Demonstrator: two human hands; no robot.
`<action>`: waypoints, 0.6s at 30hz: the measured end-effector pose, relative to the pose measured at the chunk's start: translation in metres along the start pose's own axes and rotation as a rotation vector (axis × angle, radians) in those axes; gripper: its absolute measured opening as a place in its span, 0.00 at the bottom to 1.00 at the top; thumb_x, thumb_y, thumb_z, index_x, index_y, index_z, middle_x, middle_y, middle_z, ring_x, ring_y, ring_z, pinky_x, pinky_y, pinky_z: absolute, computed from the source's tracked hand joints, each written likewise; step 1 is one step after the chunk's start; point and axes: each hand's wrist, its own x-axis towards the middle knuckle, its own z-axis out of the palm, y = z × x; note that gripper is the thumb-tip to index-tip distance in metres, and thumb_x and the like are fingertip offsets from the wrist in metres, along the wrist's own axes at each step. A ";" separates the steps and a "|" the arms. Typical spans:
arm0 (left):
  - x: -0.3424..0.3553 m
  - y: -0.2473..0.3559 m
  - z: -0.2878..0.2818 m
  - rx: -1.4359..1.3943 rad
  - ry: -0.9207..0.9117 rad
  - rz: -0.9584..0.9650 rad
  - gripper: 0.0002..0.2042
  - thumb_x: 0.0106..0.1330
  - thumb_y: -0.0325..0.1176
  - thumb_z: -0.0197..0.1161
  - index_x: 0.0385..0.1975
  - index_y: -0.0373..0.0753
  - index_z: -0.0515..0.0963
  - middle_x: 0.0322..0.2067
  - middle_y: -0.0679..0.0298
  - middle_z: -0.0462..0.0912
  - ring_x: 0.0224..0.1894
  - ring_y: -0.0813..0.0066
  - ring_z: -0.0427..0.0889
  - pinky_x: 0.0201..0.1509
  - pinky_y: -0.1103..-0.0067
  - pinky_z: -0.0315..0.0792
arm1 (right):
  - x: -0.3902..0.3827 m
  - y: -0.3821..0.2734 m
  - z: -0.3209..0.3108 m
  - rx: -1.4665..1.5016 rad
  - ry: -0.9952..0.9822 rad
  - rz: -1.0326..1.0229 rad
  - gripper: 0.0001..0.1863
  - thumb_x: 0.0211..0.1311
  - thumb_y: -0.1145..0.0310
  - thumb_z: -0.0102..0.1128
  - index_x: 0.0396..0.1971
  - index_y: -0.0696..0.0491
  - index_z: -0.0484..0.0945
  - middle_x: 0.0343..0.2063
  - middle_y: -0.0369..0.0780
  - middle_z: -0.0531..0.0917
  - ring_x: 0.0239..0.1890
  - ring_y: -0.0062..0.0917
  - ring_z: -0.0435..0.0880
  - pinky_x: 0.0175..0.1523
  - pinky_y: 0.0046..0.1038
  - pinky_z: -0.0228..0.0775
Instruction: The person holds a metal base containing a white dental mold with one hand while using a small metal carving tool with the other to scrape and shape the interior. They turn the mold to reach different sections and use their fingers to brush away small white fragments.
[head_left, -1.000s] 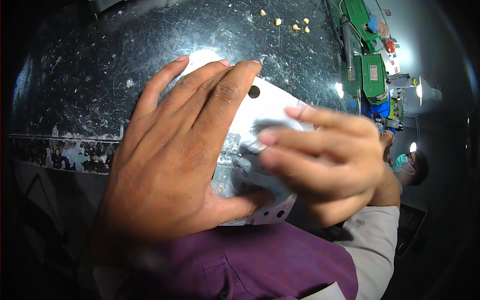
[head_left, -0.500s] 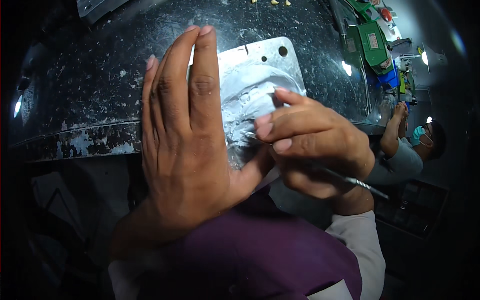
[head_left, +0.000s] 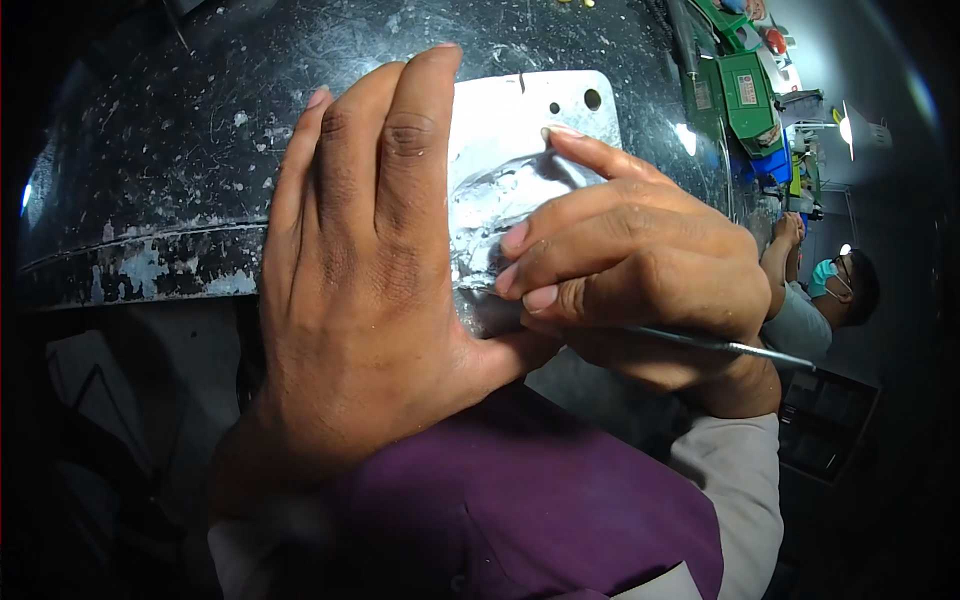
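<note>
A silver-grey metal plate point(head_left: 500, 112) with rounded corners, two holes and a small slot lies partly under my hands. Its middle carries an uneven, shiny relief point(head_left: 490, 205). My left hand point(head_left: 365, 240) lies flat along the plate's left side, fingers stretched away from me and thumb reaching right across the near end. In my right hand point(head_left: 650, 265) is a slim metal carving tool point(head_left: 740, 348) with a textured handle, pinched between thumb and fingers. The tool's tip is hidden near the fingertips, low on the relief. My right little finger rests on the plate near a hole.
The dark, scratched workbench point(head_left: 180, 170) has a chipped near edge. A green container point(head_left: 750, 100) and a blue bin point(head_left: 772, 165) are at the far right. A person point(head_left: 815, 300) in a face mask sits to the right. Small yellowish bits point(head_left: 588, 3) lie at the top.
The plate sits slightly farther right and its surface looks brighter. My right hand has moved right, its little finger stretched farther up the plate. My left hand has shifted a little.
</note>
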 end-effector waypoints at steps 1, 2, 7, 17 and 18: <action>0.000 0.000 0.000 0.006 0.006 0.012 0.62 0.37 0.54 0.87 0.76 0.38 0.60 0.65 0.45 0.70 0.67 0.43 0.75 0.70 0.51 0.70 | 0.002 -0.003 -0.001 -0.023 -0.021 -0.025 0.10 0.61 0.79 0.75 0.26 0.50 0.81 0.35 0.39 0.92 0.45 0.31 0.94 0.74 0.57 0.68; 0.001 -0.001 0.001 0.003 0.005 0.013 0.62 0.37 0.54 0.87 0.76 0.38 0.60 0.65 0.45 0.70 0.67 0.43 0.75 0.70 0.51 0.70 | 0.002 -0.003 -0.001 -0.024 -0.021 -0.022 0.10 0.61 0.79 0.75 0.26 0.50 0.81 0.35 0.39 0.92 0.45 0.31 0.94 0.74 0.57 0.68; 0.002 -0.001 0.001 -0.027 -0.009 -0.005 0.61 0.37 0.53 0.87 0.75 0.38 0.61 0.65 0.44 0.70 0.67 0.43 0.75 0.70 0.51 0.71 | -0.005 0.001 0.004 -0.016 0.005 -0.025 0.10 0.60 0.79 0.75 0.30 0.49 0.82 0.36 0.39 0.92 0.46 0.31 0.94 0.75 0.58 0.67; 0.001 0.001 -0.001 0.006 -0.019 -0.004 0.60 0.37 0.50 0.87 0.75 0.40 0.61 0.66 0.46 0.68 0.68 0.43 0.74 0.71 0.51 0.70 | 0.000 -0.005 -0.001 -0.038 -0.038 0.019 0.11 0.58 0.80 0.76 0.32 0.49 0.82 0.36 0.38 0.92 0.46 0.30 0.94 0.75 0.59 0.66; 0.000 0.002 -0.001 0.012 -0.022 -0.008 0.60 0.37 0.49 0.86 0.75 0.40 0.61 0.66 0.46 0.68 0.68 0.43 0.73 0.71 0.51 0.70 | 0.001 -0.008 0.000 -0.039 -0.038 0.021 0.11 0.58 0.80 0.76 0.32 0.49 0.82 0.36 0.38 0.92 0.46 0.30 0.94 0.75 0.59 0.66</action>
